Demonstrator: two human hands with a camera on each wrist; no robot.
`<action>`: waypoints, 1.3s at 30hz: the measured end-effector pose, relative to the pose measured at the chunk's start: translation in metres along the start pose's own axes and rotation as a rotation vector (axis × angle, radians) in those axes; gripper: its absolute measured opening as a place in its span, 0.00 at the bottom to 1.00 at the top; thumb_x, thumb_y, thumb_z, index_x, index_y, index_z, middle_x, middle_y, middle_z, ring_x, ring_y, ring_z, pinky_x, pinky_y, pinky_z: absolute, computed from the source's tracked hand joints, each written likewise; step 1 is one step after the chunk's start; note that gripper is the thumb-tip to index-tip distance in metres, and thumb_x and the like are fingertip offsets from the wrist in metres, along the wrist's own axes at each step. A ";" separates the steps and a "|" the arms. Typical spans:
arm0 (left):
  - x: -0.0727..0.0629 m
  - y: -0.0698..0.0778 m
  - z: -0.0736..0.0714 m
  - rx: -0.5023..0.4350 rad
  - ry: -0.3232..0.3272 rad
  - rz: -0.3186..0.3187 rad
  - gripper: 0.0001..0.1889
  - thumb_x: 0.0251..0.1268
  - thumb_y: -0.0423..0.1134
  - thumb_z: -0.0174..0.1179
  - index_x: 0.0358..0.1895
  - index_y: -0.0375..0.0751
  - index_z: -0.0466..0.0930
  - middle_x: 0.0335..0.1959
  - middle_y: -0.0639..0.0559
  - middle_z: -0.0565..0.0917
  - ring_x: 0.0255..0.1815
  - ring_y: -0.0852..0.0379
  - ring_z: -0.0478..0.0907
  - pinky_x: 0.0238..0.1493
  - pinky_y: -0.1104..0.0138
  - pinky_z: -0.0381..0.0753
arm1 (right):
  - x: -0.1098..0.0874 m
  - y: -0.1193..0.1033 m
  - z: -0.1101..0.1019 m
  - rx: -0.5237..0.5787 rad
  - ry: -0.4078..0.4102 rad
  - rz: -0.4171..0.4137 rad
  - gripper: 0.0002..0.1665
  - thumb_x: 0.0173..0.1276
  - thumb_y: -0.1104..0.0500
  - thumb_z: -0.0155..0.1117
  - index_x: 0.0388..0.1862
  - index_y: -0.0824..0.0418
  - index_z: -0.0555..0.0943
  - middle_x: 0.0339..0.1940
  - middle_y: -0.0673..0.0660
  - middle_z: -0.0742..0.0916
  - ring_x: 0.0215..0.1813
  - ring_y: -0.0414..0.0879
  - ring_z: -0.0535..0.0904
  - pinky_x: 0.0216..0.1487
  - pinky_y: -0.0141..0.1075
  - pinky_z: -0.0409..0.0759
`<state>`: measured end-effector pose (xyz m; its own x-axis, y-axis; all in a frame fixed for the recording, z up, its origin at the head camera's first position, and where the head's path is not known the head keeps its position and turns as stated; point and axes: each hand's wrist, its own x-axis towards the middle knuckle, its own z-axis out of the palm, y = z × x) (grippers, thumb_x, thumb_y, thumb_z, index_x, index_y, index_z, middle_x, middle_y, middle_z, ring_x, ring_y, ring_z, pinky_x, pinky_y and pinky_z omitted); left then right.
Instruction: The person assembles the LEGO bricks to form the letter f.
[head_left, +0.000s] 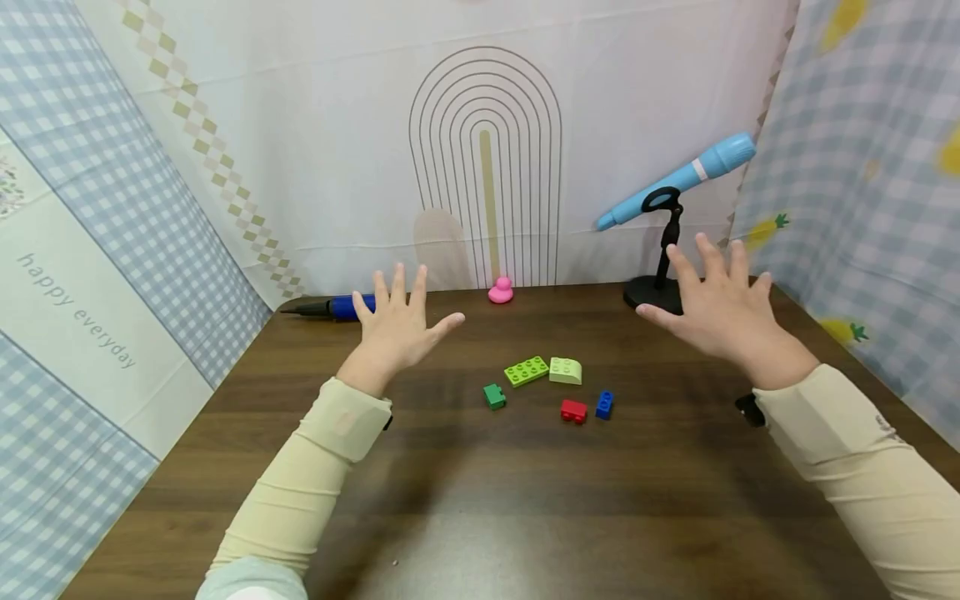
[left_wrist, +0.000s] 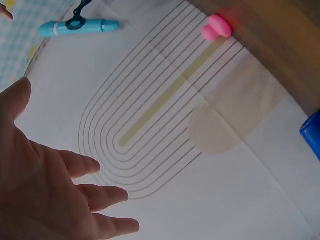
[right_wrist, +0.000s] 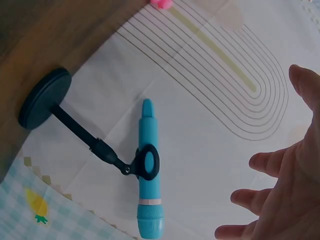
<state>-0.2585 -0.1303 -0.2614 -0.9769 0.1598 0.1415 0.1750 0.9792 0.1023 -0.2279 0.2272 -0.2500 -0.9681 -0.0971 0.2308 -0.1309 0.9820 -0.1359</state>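
Observation:
My left hand (head_left: pixel 392 332) is held up over the left half of the table with its fingers spread, holding nothing. My right hand (head_left: pixel 729 315) is raised likewise on the right, in front of the black stand (head_left: pixel 651 292), also holding nothing. Between and below them lie toy building bricks: a dark green brick (head_left: pixel 494 396), a lime green brick (head_left: pixel 527 372) with studs up, a pale green curved brick (head_left: pixel 566 371), a red brick (head_left: pixel 573 411) and a blue brick (head_left: pixel 604 405). The lime and pale bricks lie close together; the others lie apart.
A pink duck-shaped toy (head_left: pixel 501 290) sits at the table's back edge. Behind my left hand lies a blue pen-shaped thing (head_left: pixel 345 307) with a black pointed end. The stand's ring carries a tilted light-blue, microphone-like thing (right_wrist: pixel 148 185). Printed cloth (head_left: pixel 337 167) hangs behind and at both sides.

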 end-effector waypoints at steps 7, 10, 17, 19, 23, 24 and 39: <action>-0.002 0.005 0.014 0.004 -0.037 0.030 0.47 0.50 0.74 0.28 0.68 0.47 0.33 0.68 0.45 0.39 0.66 0.44 0.28 0.56 0.43 0.31 | -0.004 -0.006 0.016 -0.016 0.002 -0.044 0.53 0.55 0.26 0.37 0.68 0.62 0.46 0.66 0.69 0.47 0.63 0.70 0.33 0.48 0.66 0.42; -0.003 0.008 0.020 -0.005 -0.036 0.038 0.45 0.53 0.71 0.31 0.68 0.47 0.34 0.68 0.45 0.43 0.66 0.44 0.33 0.57 0.44 0.35 | -0.004 -0.010 0.024 -0.025 0.000 -0.067 0.53 0.56 0.27 0.37 0.67 0.64 0.49 0.65 0.70 0.50 0.62 0.71 0.35 0.49 0.65 0.46; -0.005 0.015 0.035 -0.026 -0.046 0.042 0.41 0.57 0.66 0.37 0.68 0.45 0.40 0.67 0.42 0.49 0.66 0.42 0.41 0.56 0.43 0.44 | -0.007 -0.019 0.042 -0.071 -0.030 -0.118 0.49 0.58 0.29 0.36 0.65 0.65 0.55 0.63 0.70 0.57 0.61 0.70 0.46 0.47 0.62 0.57; -0.006 0.017 0.040 -0.017 -0.048 0.047 0.41 0.57 0.65 0.38 0.68 0.44 0.42 0.66 0.42 0.51 0.65 0.42 0.44 0.56 0.44 0.46 | -0.008 -0.022 0.047 -0.082 -0.037 -0.138 0.46 0.60 0.31 0.39 0.64 0.65 0.58 0.61 0.69 0.60 0.60 0.68 0.50 0.45 0.61 0.61; -0.008 0.022 0.051 0.013 -0.076 0.061 0.40 0.58 0.64 0.40 0.67 0.44 0.45 0.65 0.42 0.55 0.65 0.42 0.47 0.55 0.44 0.50 | -0.010 -0.028 0.058 -0.096 -0.039 -0.189 0.38 0.62 0.38 0.46 0.60 0.65 0.64 0.57 0.67 0.67 0.57 0.64 0.57 0.44 0.57 0.65; -0.009 0.024 0.053 0.022 -0.086 0.066 0.40 0.58 0.64 0.41 0.67 0.44 0.46 0.65 0.42 0.56 0.64 0.42 0.48 0.55 0.45 0.50 | -0.011 -0.030 0.061 -0.102 -0.038 -0.207 0.36 0.62 0.40 0.48 0.59 0.65 0.66 0.56 0.67 0.69 0.56 0.63 0.60 0.42 0.56 0.66; -0.008 0.041 0.079 0.072 -0.249 0.123 0.31 0.61 0.53 0.49 0.64 0.43 0.56 0.57 0.45 0.68 0.56 0.45 0.65 0.49 0.50 0.62 | -0.020 -0.053 0.104 -0.171 -0.037 -0.507 0.19 0.53 0.54 0.62 0.42 0.64 0.77 0.38 0.60 0.78 0.39 0.53 0.71 0.25 0.41 0.73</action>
<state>-0.2537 -0.0816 -0.3363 -0.9505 0.2945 -0.0989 0.2932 0.9556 0.0275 -0.2235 0.1601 -0.3472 -0.8000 -0.5684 0.1920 -0.5502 0.8227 0.1433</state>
